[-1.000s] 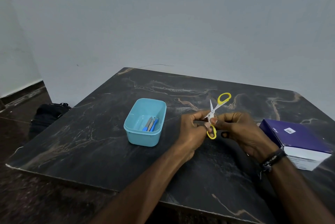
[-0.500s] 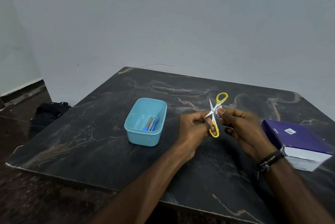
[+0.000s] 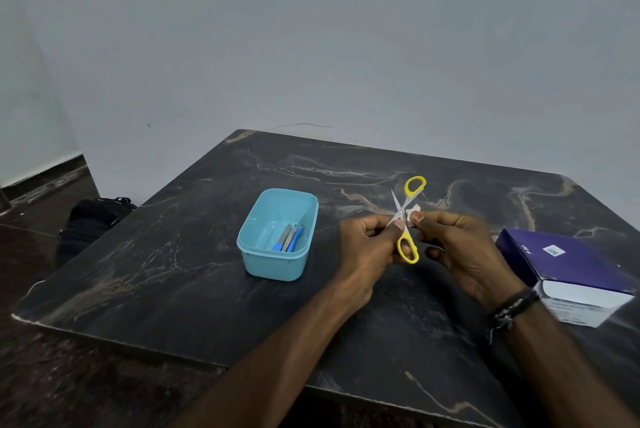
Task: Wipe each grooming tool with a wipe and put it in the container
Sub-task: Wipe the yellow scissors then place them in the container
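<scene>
Both hands meet above the table [image 3: 173,289]: my left hand [image 3: 367,240] pinches the scissors [image 3: 404,219] by the pivot, blades spread so each edge is reachable, while my right hand [image 3: 457,247] pinches the wipe [image 3: 414,211] against the metal. Just left sits the container [image 3: 277,264], holding tools [image 3: 289,238] I judge already cleaned.

Bare forearms, with dark beaded bracelets [image 3: 512,306] on the right wrist.
</scene>
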The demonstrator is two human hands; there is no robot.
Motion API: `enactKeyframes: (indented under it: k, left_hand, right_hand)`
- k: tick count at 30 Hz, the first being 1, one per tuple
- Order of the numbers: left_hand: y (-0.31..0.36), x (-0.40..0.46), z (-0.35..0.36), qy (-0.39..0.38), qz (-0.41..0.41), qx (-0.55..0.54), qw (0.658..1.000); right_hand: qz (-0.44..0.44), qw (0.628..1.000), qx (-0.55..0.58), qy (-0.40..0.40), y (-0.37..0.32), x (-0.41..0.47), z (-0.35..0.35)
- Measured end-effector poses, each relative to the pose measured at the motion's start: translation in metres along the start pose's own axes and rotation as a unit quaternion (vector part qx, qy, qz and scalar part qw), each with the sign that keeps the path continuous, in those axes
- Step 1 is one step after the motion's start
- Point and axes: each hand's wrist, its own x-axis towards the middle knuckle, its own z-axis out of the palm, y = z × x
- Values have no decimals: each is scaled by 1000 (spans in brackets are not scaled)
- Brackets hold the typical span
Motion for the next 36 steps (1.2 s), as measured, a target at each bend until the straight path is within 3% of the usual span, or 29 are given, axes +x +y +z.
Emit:
enactKeyframes:
  k: [5,23,29,36]
  left_hand:
    - [-2,0,1,1,-2,-5,1000]
    - [0,-4,3,-14,-1,10,1000]
    - [-3,-3,4,-12,2,2,1000]
    - [-2,-3,3,-2,6,7,1000]
  right_hand:
    - [21,999,15,23,-1,2,-1]
    - [11,997,59,-54,0,-5,6]
    - [-11,997,74,7,3,0,4]
    - [-18,999,48,-10,5,0,7]
